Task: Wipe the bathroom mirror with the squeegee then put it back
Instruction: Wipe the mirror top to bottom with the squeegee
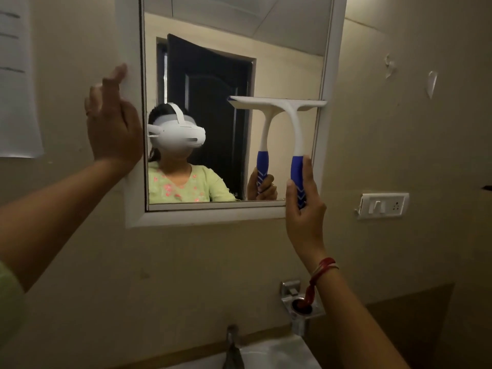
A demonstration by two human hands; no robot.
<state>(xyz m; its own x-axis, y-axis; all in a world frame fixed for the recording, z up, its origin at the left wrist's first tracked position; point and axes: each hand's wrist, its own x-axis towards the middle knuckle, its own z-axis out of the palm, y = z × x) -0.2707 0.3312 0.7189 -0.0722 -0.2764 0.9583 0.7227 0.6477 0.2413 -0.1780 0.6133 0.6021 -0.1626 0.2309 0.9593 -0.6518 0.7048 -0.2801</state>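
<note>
R hand (pixel 303 217) grips squeegee (pixel 288 115) handle, blade above on mirror (pixel 213 75); L hand (pixel 111 129) flat on frame.

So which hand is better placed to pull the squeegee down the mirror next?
Right: the right hand grips the squeegee, blade on the mirror; the left hand rests open against the frame.
</note>
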